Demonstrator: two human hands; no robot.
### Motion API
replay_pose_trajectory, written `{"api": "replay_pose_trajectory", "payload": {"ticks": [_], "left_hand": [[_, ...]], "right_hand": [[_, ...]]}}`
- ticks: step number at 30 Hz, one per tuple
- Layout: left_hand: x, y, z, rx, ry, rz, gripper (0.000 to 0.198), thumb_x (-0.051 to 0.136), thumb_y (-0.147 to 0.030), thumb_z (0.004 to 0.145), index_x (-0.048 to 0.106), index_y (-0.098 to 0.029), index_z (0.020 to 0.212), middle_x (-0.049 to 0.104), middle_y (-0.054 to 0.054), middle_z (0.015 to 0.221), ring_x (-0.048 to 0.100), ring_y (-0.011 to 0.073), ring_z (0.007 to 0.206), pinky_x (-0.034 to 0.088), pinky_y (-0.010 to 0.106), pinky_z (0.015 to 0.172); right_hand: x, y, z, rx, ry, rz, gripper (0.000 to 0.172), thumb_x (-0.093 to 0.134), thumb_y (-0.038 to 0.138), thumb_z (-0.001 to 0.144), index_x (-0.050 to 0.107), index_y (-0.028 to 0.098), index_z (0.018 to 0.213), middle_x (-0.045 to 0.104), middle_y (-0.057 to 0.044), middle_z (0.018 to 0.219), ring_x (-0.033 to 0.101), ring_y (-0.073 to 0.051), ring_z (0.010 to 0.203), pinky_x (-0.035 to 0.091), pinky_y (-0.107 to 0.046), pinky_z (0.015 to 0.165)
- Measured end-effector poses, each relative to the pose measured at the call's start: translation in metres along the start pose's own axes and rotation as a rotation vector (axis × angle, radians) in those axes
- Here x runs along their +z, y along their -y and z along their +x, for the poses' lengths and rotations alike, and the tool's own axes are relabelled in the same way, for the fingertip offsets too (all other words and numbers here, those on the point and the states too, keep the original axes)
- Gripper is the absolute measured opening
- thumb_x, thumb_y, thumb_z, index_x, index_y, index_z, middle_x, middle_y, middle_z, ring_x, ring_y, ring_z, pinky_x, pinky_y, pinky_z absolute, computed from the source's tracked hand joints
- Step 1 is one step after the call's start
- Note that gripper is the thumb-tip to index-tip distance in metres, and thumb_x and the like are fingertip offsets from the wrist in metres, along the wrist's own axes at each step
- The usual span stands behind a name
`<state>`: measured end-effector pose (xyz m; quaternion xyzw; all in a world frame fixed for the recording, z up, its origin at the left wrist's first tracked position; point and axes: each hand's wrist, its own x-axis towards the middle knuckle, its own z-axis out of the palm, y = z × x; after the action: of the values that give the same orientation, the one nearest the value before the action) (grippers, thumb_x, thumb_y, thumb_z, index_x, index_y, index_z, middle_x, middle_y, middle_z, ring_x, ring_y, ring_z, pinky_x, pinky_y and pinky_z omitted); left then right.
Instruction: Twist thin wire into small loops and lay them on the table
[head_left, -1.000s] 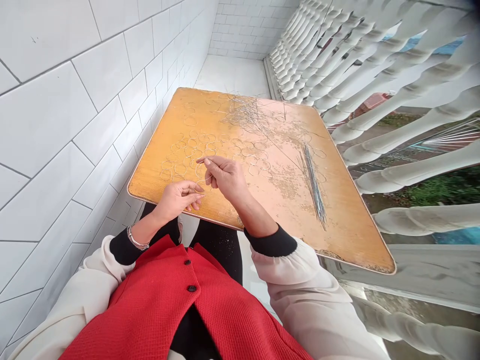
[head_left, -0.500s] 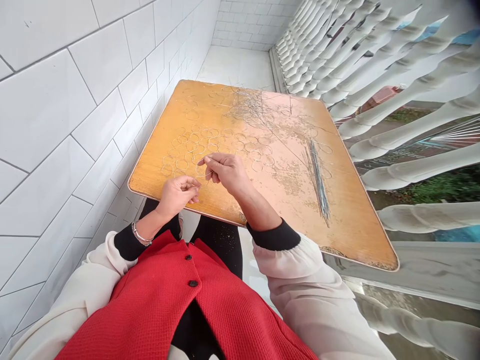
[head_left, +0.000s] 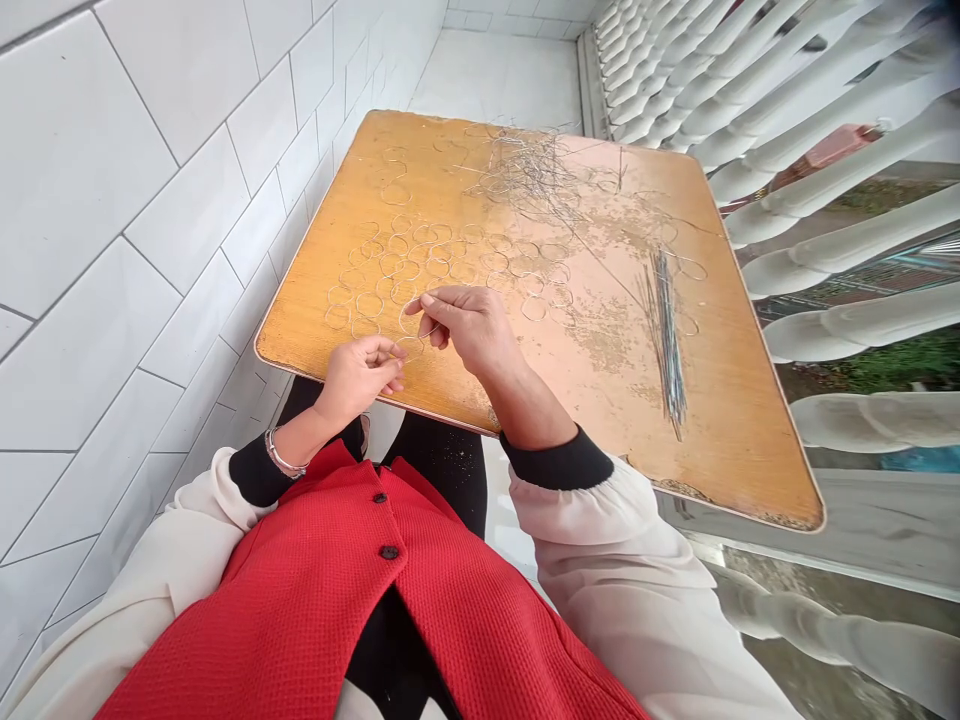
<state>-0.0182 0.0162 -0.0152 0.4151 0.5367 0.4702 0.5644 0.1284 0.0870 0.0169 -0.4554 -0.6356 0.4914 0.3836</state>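
Note:
My right hand (head_left: 471, 325) is raised over the near part of the table, thumb and forefinger pinched on a thin wire ring (head_left: 409, 335). Close on its left, my left hand (head_left: 362, 378) has its fingers curled together at the table's front edge, by the lower side of that ring. Whether the left fingertips grip the wire is too fine to make out. Many similar wire rings (head_left: 369, 305) lie spread flat on the wooden table (head_left: 307, 310) beyond both hands.
A bundle of straight wires (head_left: 666, 345) lies on the table's right side. Toward the far edge sits a tangled heap of wire (head_left: 536, 170). A white tiled wall (head_left: 217, 190) runs along the left, and a white balustrade (head_left: 862, 420) along the right.
The view has shifted slightly, so the table appears higher and larger. Both hands stay close together, the right still pinching the ring; the left has risen slightly toward the tabletop.

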Motion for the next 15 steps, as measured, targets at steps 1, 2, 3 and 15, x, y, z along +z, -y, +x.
{"api": "replay_pose_trajectory", "payload": {"ticks": [1, 2, 3, 15], "left_hand": [[0.000, 0.000, 0.000, 0.003, -0.007, 0.003, 0.008, 0.065, -0.006, 0.079, 0.063, -0.014, 0.079, 0.063, -0.005, 0.057, 0.063, 0.0072, 0.049, 0.048, 0.015, 0.047], [0.001, 0.000, -0.001, 0.002, -0.011, 0.005, 0.008, 0.065, -0.006, 0.079, 0.063, -0.014, 0.079, 0.063, -0.005, 0.057, 0.063, 0.0072, 0.048, 0.048, 0.015, 0.047], [0.001, 0.000, -0.001, 0.000, -0.014, 0.004, 0.008, 0.065, -0.006, 0.079, 0.063, -0.014, 0.078, 0.063, -0.005, 0.057, 0.063, 0.0072, 0.048, 0.048, 0.015, 0.047], [0.000, -0.006, 0.003, -0.048, 0.004, -0.124, 0.006, 0.066, -0.010, 0.080, 0.061, -0.014, 0.082, 0.066, -0.004, 0.057, 0.064, 0.0080, 0.047, 0.046, 0.016, 0.048]], "right_hand": [[0.000, 0.000, 0.000, 0.006, 0.001, 0.000, 0.030, 0.067, 0.039, 0.086, 0.070, 0.013, 0.070, 0.056, 0.001, 0.051, 0.045, -0.006, 0.041, 0.034, -0.020, 0.041], [0.000, -0.001, 0.001, 0.014, 0.005, 0.001, 0.030, 0.067, 0.039, 0.086, 0.070, 0.013, 0.071, 0.057, 0.001, 0.051, 0.045, -0.006, 0.041, 0.034, -0.020, 0.041], [0.000, -0.001, 0.001, 0.024, 0.011, 0.002, 0.030, 0.067, 0.039, 0.086, 0.071, 0.013, 0.071, 0.057, 0.001, 0.051, 0.045, -0.006, 0.041, 0.034, -0.020, 0.041], [0.003, -0.015, -0.019, 0.037, -0.047, 0.080, 0.041, 0.077, 0.055, 0.073, 0.075, 0.017, 0.087, 0.072, -0.005, 0.076, 0.057, -0.012, 0.063, 0.045, -0.025, 0.057]]}}
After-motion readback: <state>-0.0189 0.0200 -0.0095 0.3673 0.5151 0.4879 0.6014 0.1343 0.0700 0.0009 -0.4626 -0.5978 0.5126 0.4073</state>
